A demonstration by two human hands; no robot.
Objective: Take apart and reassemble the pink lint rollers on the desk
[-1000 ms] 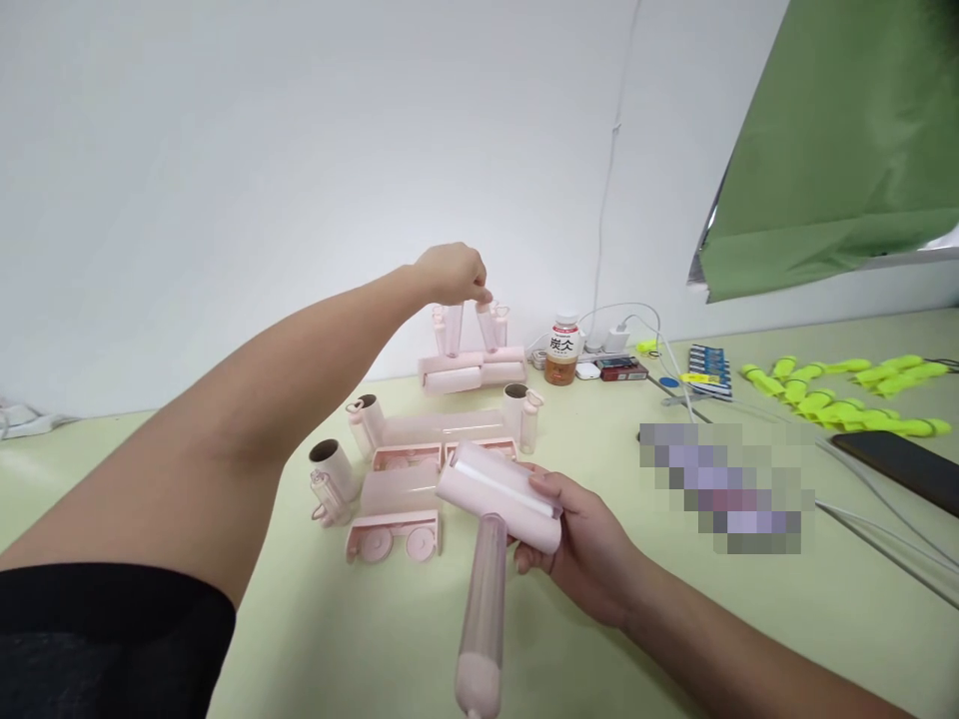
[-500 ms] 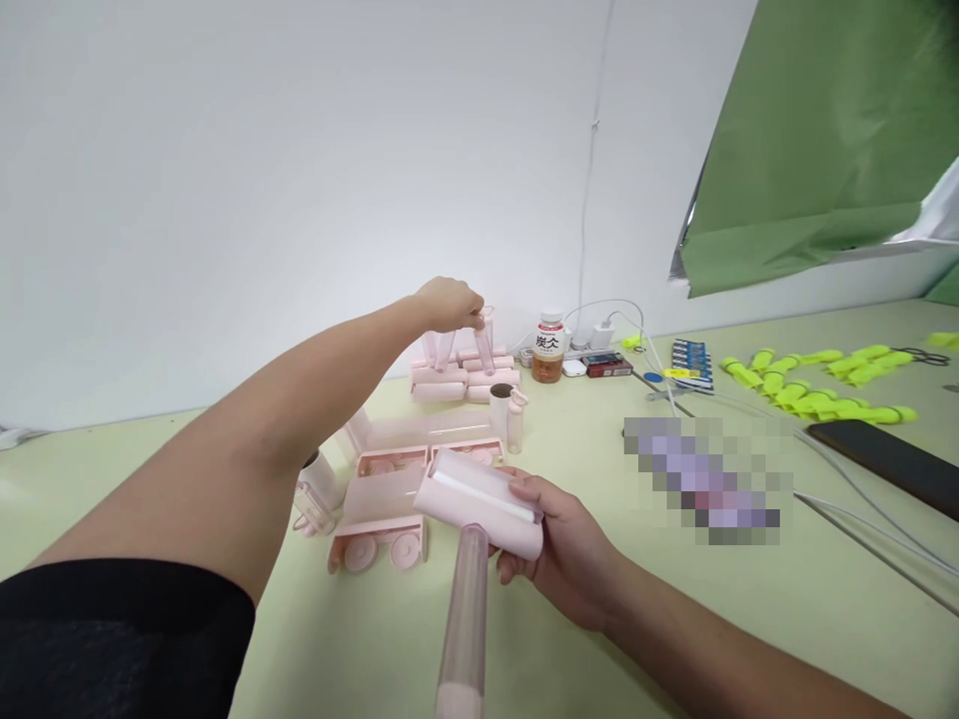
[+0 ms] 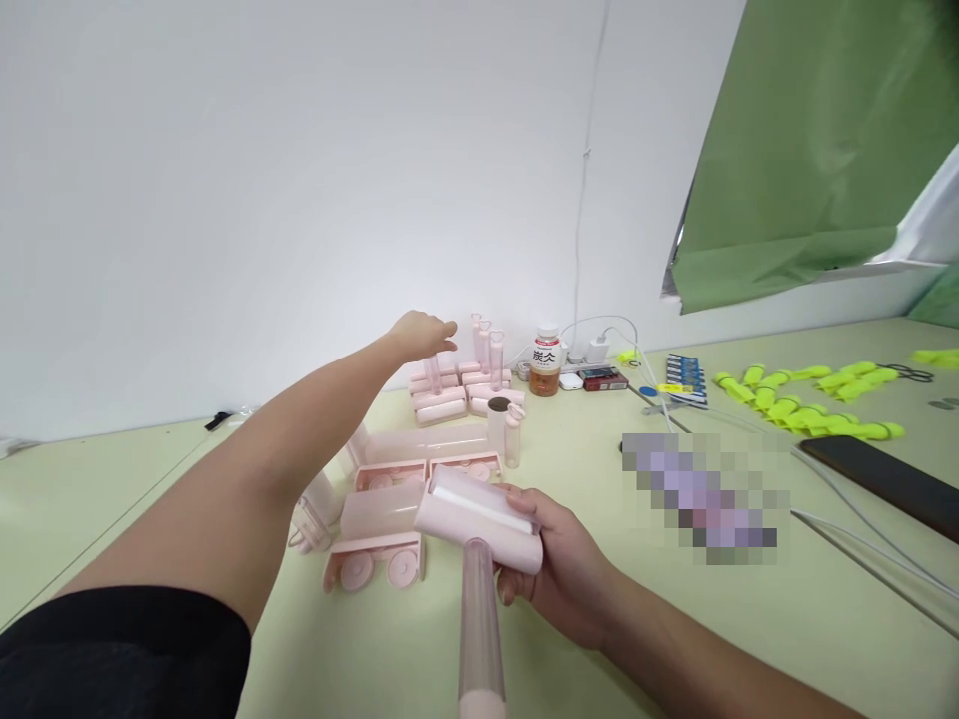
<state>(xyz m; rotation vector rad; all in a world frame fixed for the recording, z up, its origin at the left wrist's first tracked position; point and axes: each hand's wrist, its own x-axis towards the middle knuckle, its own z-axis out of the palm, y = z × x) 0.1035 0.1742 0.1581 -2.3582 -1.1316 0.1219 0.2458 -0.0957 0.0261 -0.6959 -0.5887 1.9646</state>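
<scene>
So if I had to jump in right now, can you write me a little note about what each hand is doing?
Right hand: shut around the head of a pink lint roller, its clear handle pointing toward the camera.
Left hand: stretched out, fingers open, holding nothing, just above the stack of finished rollers near the wall.
On the table: pink covers and loose tubes between the hands.
Done: several rollers already stacked at the back.
Left, probably: the roller in the right hand is not yet with the stack, and loose parts remain.
</scene>
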